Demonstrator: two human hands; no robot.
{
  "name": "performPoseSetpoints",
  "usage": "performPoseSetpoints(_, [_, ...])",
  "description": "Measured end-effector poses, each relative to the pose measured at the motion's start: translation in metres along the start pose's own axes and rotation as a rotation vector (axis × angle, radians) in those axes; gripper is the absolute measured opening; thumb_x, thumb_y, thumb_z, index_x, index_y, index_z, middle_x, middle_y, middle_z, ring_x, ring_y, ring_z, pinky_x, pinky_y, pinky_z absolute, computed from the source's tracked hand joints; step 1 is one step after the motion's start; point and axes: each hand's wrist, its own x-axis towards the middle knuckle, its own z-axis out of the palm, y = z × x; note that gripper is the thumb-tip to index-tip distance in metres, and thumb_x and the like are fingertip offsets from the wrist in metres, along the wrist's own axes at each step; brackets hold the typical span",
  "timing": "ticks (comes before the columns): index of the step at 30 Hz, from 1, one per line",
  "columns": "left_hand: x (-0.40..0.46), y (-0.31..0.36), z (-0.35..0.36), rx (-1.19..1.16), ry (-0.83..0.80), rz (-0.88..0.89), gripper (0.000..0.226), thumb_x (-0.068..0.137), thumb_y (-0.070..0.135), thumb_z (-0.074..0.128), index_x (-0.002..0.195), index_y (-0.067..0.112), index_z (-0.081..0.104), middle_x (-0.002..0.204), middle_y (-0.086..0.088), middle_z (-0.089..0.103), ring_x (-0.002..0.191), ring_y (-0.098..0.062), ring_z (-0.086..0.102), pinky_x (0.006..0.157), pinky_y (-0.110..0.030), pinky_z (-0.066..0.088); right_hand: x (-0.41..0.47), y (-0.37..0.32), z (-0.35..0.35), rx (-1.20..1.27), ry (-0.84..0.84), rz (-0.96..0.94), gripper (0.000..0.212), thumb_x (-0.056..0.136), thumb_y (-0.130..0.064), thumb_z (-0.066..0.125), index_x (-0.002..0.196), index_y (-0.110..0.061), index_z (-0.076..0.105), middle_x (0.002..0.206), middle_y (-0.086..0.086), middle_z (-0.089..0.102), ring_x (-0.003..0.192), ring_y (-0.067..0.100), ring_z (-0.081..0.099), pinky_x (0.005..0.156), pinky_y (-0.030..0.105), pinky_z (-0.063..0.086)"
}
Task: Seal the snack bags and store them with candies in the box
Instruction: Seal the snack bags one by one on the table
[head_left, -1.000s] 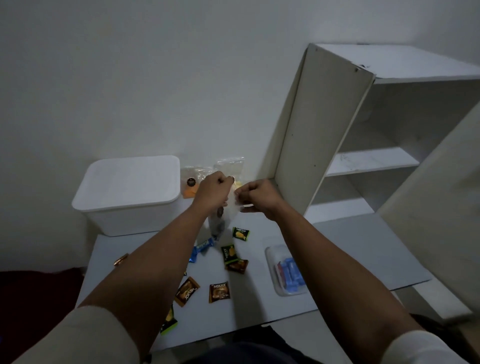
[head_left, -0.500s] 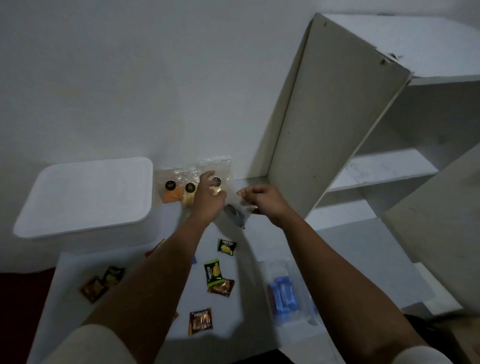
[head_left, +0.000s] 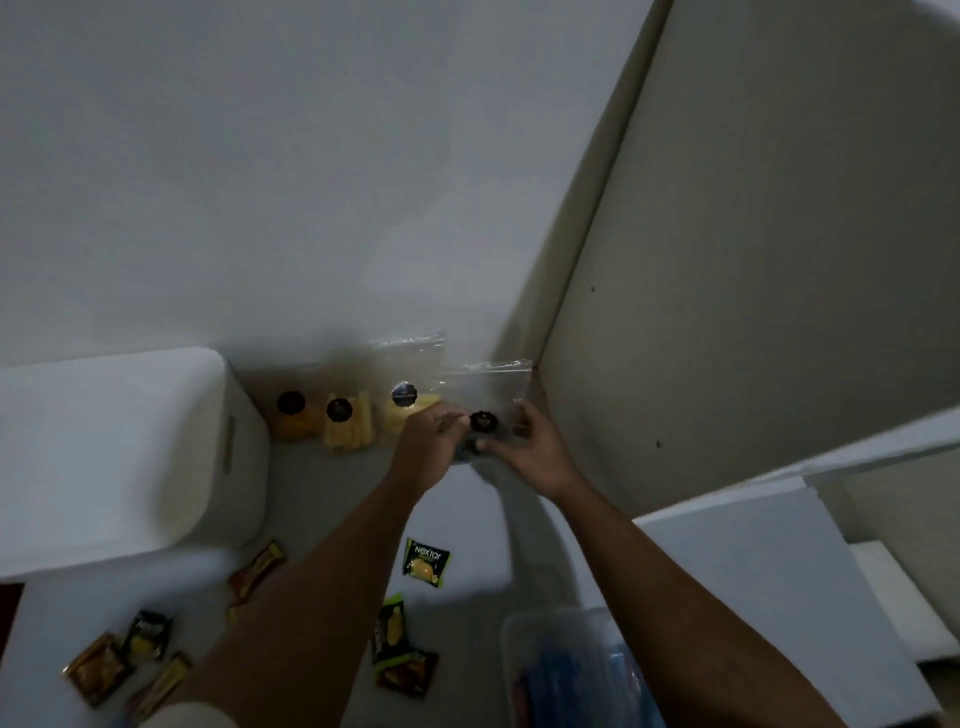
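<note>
My left hand (head_left: 434, 441) and right hand (head_left: 535, 452) are both pinching a clear snack bag (head_left: 493, 395) at mid-frame, by the wall. Left of it three more snack bags (head_left: 353, 421) are leaning; the white box (head_left: 119, 452) is sitting at far left, candies (head_left: 427, 561) scattered below.

— Where does the one view sit?

— On the person's head, looking forward and down along both forearms at the counter (head_left: 332, 499).

— How near is it?

— Close: the arms fill the lower frame, and the left hand (head_left: 431, 447) and right hand (head_left: 535, 452) meet near the middle.

— Which way does it face?

— Toward the wall (head_left: 311, 182), with a white box (head_left: 104, 452) at the left and a shelf panel (head_left: 753, 260) at the right. No second view shares the scene.
</note>
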Motion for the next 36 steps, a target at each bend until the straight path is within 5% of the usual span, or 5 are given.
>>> performPoseSetpoints(4, [0.025, -0.01, 0.021, 0.066, 0.053, -0.044, 0.012, 0.098, 0.019, 0.06, 0.101, 0.013, 0.07, 0.096, 0.002, 0.068, 0.089, -0.015, 0.063, 0.073, -0.022, 0.041, 0.038, 0.019, 0.013, -0.136, 0.179, -0.028, 0.016, 0.087, -0.017, 0.07, 0.088, -0.009, 0.057, 0.085, 0.007, 0.066, 0.081, 0.024, 0.064, 0.077, 0.043, 0.053])
performPoseSetpoints(14, [0.051, -0.01, 0.039, 0.028, 0.139, -0.263, 0.054, 0.098, 0.023, 0.059, 0.15, 0.02, 0.041, 0.125, 0.008, 0.061, 0.111, -0.009, 0.059, 0.084, -0.023, 0.045, 0.106, 0.013, 0.017, -0.118, 0.314, 0.149, 0.012, 0.097, -0.018, 0.055, 0.089, -0.016, 0.064, 0.093, 0.004, 0.068, 0.083, 0.019, 0.063, 0.058, 0.024, 0.044])
performPoseSetpoints(24, [0.026, -0.013, 0.033, 0.077, 0.108, -0.323, 0.04, 0.097, 0.024, 0.058, 0.136, 0.018, 0.058, 0.136, -0.001, 0.064, 0.124, -0.021, 0.06, 0.091, -0.018, 0.037, 0.09, 0.02, 0.018, -0.113, 0.234, 0.132, 0.044, 0.091, -0.019, 0.069, 0.132, -0.02, 0.056, 0.117, -0.007, 0.061, 0.102, 0.016, 0.059, 0.085, 0.031, 0.05])
performPoseSetpoints(27, [-0.001, -0.027, 0.018, 0.151, 0.116, -0.308, 0.032, 0.097, 0.029, 0.058, 0.128, 0.023, 0.063, 0.13, 0.002, 0.067, 0.119, -0.021, 0.061, 0.089, -0.021, 0.038, 0.057, 0.034, 0.025, -0.115, 0.286, 0.094, 0.014, 0.098, -0.008, 0.055, 0.111, -0.013, 0.059, 0.099, 0.003, 0.058, 0.087, 0.017, 0.052, 0.073, 0.026, 0.046])
performPoseSetpoints(36, [-0.05, -0.014, -0.119, 0.379, 0.293, -0.016, 0.018, 0.093, 0.034, 0.053, 0.099, 0.03, 0.07, 0.098, 0.004, 0.071, 0.088, -0.017, 0.067, 0.082, -0.033, 0.052, -0.019, -0.016, 0.103, -0.15, 0.196, -0.066, 0.02, 0.093, -0.006, 0.058, 0.101, -0.014, 0.075, 0.101, 0.004, 0.073, 0.094, 0.018, 0.065, 0.084, 0.026, 0.047])
